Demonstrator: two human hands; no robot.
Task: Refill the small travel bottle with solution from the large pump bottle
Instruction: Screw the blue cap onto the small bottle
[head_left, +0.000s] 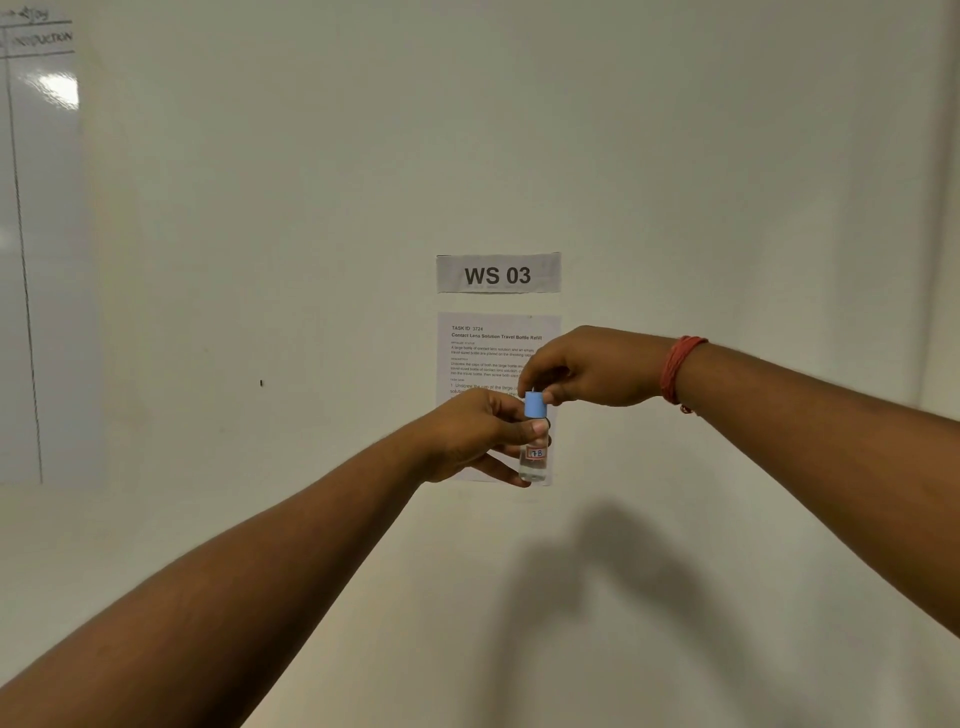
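I hold a small clear travel bottle (534, 462) upright in the air in front of the wall. It has a white label with red marking and a blue cap (534, 404). My left hand (475, 436) grips the bottle's body from the left. My right hand (589, 366), with a red thread band at the wrist, comes from above with its fingertips pinched around the blue cap. A little clear liquid shows at the bottle's bottom. The large pump bottle is not in view.
A white wall fills the view. A "WS 03" sign (497, 274) and a printed task sheet (488, 345) are taped behind the hands. A whiteboard (39, 260) hangs at the far left.
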